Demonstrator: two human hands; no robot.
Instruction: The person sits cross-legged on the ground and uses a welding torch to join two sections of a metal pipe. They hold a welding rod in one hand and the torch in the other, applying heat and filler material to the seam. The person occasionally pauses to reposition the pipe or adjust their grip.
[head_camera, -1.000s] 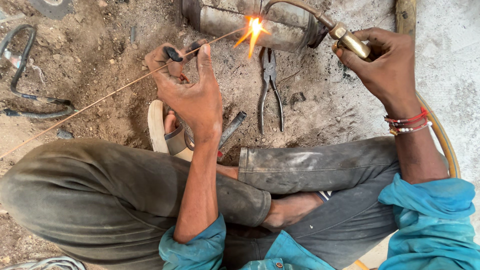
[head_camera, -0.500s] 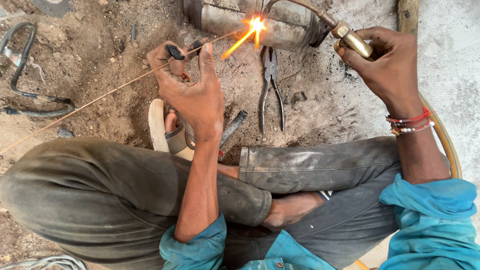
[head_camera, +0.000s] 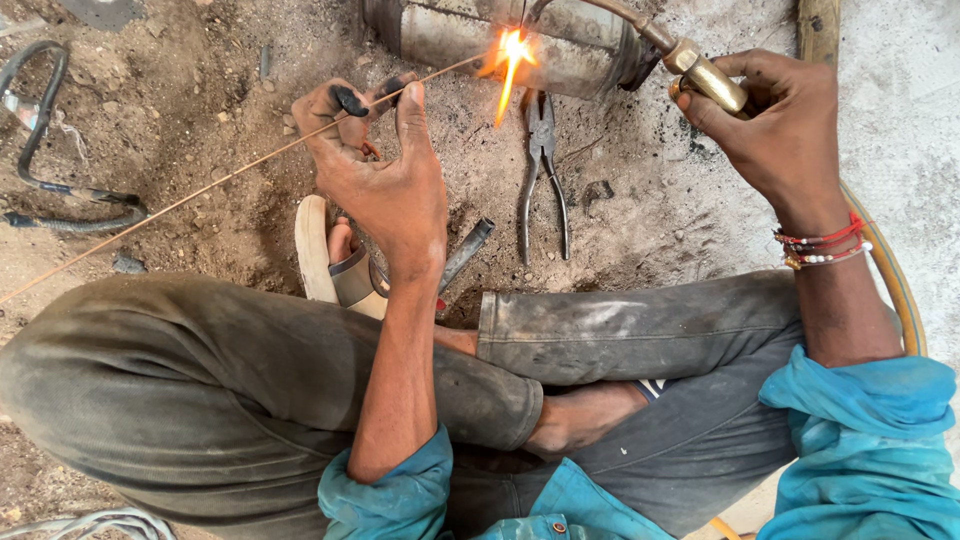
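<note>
Overhead, a thin filler rod (head_camera: 250, 162) runs from the dirt at the left up to a flame (head_camera: 511, 55) against a grey metal cylinder (head_camera: 560, 40). Left hand (head_camera: 385, 185) pinches the rod between thumb and fingertips. Right hand (head_camera: 780, 125) is closed around a brass torch (head_camera: 705, 75). Pliers (head_camera: 543, 170) lie on the ground below the flame.

Glossy brass torch (head_camera: 708, 80), thin copper-look rod (head_camera: 200, 190), dull steel pliers (head_camera: 543, 170).
</note>
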